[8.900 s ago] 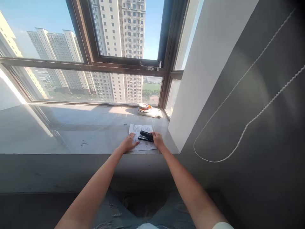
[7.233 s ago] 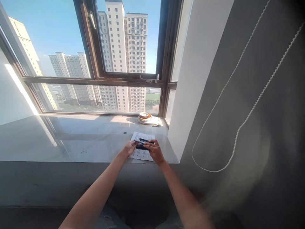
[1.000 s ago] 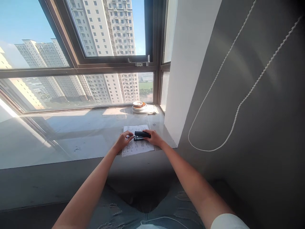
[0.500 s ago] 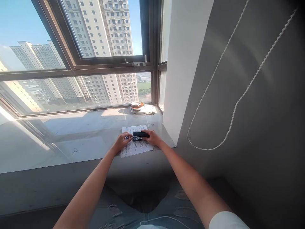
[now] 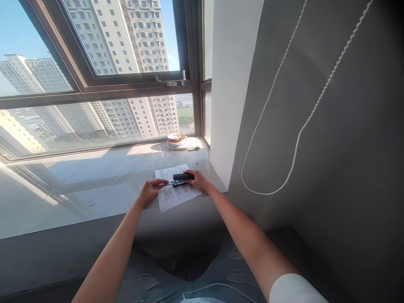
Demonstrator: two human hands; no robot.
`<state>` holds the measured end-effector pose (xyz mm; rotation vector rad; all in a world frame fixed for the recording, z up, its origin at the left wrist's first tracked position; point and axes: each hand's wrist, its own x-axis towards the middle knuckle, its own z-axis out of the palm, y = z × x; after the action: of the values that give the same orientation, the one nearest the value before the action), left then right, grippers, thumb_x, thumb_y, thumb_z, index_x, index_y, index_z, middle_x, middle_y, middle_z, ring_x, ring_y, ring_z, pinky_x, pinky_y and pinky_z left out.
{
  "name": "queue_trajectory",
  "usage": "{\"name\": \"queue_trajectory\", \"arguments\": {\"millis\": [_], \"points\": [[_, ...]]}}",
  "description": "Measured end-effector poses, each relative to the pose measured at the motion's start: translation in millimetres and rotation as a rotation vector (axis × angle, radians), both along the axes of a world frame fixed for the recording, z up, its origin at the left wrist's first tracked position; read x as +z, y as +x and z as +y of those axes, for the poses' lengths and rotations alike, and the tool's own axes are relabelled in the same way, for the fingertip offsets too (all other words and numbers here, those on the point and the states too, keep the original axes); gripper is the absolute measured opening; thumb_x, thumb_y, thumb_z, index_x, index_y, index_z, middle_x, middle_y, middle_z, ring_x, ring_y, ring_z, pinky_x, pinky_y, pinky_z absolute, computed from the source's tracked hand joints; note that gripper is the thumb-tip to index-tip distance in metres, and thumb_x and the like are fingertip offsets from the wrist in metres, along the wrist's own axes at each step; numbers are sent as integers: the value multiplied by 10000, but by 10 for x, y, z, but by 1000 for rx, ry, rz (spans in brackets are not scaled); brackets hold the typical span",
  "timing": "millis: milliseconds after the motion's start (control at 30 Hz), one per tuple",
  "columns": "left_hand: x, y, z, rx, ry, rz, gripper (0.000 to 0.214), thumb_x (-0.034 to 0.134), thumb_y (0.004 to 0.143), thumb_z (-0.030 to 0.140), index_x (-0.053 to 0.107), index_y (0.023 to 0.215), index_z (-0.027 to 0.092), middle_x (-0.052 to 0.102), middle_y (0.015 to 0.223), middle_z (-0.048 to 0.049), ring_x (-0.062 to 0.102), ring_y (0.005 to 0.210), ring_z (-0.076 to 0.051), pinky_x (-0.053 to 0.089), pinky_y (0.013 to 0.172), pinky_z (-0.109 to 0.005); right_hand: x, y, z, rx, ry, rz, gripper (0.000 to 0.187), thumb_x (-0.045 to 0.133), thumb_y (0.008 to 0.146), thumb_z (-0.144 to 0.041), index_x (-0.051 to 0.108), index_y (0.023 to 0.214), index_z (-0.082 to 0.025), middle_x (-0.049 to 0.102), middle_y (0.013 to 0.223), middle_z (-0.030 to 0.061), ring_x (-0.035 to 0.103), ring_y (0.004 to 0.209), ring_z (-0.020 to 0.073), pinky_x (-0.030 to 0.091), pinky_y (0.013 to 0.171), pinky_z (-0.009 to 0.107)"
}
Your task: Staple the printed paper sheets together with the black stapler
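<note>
A black stapler (image 5: pixel 183 176) lies over printed sheets of paper (image 5: pixel 176 198) on the windowsill, its top and base spread apart. My right hand (image 5: pixel 198 180) is closed around its right end. From the left, my left hand (image 5: pixel 150 192) pinches a thin silvery metal strip (image 5: pixel 169 183) at the stapler's front end. Whether this strip is a row of staples or a part of the stapler, I cannot tell. The paper's left edge lies beside my left fingers.
A stack of plates (image 5: pixel 177 142) stands at the back of the pale sill (image 5: pixel 107 181), by the window corner. The window frame (image 5: pixel 132 91) rises behind. At the right, a beaded blind cord (image 5: pixel 292 166) hangs in a loop before the grey wall.
My left hand has drawn a little leftward from the stapler, and more of the metal strip shows between them. My right hand keeps its hold. The whole view has shifted slightly.
</note>
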<state>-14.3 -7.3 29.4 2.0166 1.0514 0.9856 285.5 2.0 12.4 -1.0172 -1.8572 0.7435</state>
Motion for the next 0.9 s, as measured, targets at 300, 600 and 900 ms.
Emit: {"name": "queue_trajectory", "arguments": {"millis": [300,600,900], "points": [[214,270,183,-75,194,44,523,871,726,587,765,1091,229,753,1142,-98,683,1090,-309,561,1001,-504,18,12,-6,151,-78,157,467,807,729,-239,747,1188,-178,766,1139,69,695,1087,275,531,1006,421],[73,110,238,41,303,200,504,772,795,635,727,1104,239,699,1129,-99,651,1060,-308,536,941,-452,75,-34,-117,212,-11,21,465,768,819,-361,706,1250,-195,751,1137,60,691,1053,250,529,972,377],[-149,-1010,150,356,277,564,346,513,923,494,714,1017,228,691,1097,-136,628,1073,-348,501,949,-476,39,131,-416,14,-12,-54,451,805,803,-363,730,1230,-235,753,1128,56,696,1038,276,544,934,391]]}}
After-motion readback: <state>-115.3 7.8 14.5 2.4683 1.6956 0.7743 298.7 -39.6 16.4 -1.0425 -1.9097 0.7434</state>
